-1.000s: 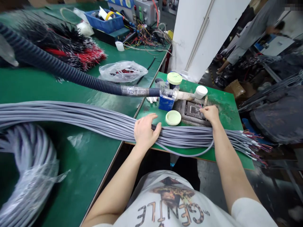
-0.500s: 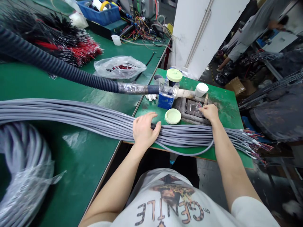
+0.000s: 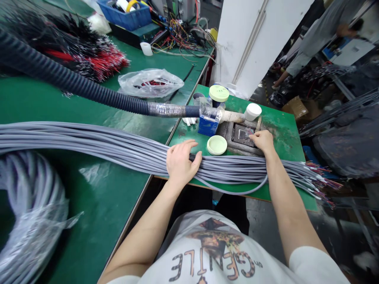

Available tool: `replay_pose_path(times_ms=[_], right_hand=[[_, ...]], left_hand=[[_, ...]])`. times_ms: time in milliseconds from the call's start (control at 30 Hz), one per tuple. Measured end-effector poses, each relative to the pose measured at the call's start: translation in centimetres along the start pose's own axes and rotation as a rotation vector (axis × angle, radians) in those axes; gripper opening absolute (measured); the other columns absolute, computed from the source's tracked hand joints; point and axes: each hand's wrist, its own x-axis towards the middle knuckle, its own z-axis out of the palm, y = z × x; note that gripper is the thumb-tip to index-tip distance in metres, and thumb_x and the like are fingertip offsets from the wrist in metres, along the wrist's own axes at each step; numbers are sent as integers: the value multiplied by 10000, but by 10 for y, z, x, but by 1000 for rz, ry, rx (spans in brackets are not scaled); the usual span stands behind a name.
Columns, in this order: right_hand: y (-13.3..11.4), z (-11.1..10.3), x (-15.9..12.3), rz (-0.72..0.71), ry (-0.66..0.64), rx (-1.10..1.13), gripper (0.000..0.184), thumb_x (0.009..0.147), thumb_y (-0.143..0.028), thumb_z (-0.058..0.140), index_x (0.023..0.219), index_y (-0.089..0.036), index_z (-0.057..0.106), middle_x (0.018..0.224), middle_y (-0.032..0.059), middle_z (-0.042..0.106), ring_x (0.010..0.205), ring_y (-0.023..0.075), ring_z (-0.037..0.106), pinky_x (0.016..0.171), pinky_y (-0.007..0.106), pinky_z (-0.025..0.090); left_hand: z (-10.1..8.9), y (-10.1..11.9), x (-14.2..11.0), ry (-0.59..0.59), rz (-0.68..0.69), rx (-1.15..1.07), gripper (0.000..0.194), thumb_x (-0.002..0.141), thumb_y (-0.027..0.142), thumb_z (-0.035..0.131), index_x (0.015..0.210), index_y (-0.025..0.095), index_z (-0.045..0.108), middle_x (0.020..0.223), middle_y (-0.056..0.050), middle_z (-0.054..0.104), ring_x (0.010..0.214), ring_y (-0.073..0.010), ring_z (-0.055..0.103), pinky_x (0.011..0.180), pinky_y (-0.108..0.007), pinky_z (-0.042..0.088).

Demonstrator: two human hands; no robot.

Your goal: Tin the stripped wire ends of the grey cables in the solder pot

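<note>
A thick bundle of grey sheathed cables [image 3: 118, 146] runs across the green benches from left to right. Its stripped ends, with thin coloured wires [image 3: 321, 181], fan out past the bench edge. My left hand [image 3: 180, 163] lies curled over the bundle. My right hand [image 3: 262, 142] reaches across it, and the fingertips pinch thin wire ends [image 3: 248, 133] above a small metal tray [image 3: 242, 135] set in a dark recessed block. My right forearm rests on the cables and hides part of them.
A pale green lid [image 3: 217, 145], a blue box [image 3: 207, 125] and a white jar [image 3: 253, 111] stand near my right hand. A corrugated hose [image 3: 74, 85] ends above the blue box. A bagged grey coil [image 3: 32, 205] lies at left. A person [image 3: 314, 43] stands at upper right.
The whole view has shifted slightly as my head moved. My hands stay in nearly the same places on the cables and at the tray.
</note>
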Motion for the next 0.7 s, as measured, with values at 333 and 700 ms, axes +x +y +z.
replay_pose_path(times_ms=[333,700], right_hand=[[0,0,1,-7,18,38,297,738,-429,606,717,-185,774,704,76,705,663,195,604,591,277,367],[-29,-68,-126,-258,245,596,333,799,-370,622,540,-185,525,585,-10,455,552,124,427,549,278,331]], left_hand=[[1,-1,-1,4,0,5,223,839,314,558,1032,213,604,1149,-73,666,1074,-241,599,925,-380,347],[-7,12,-12,152,-39,-381,91,823,264,593,860,206,652,950,-50,703,944,-205,628,917,-395,422]])
